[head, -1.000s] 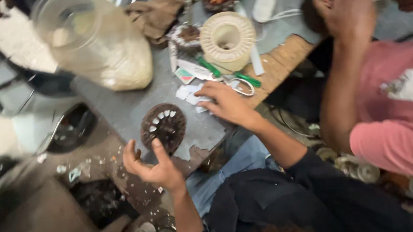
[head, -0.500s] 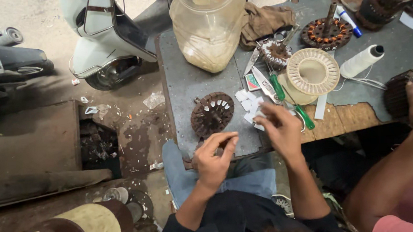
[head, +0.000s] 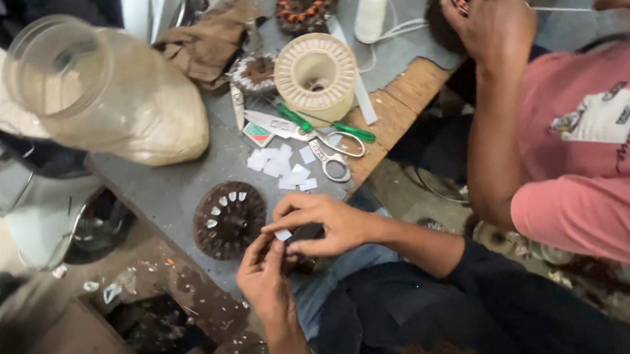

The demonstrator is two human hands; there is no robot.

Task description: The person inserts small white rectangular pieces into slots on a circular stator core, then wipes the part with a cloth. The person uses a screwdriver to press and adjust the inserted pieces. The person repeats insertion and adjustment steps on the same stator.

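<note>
Both hands (head: 291,256) pinch, apparently, a small white paper slip (head: 283,235) beside the stator (head: 228,219).

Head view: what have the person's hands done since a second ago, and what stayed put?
The right hand has come back from the white paper pieces on the table and now meets the left hand at the table edge, both pinching one small white piece between the fingers. The round dark stator, the scissors and the cream spool lie where they were.
</note>
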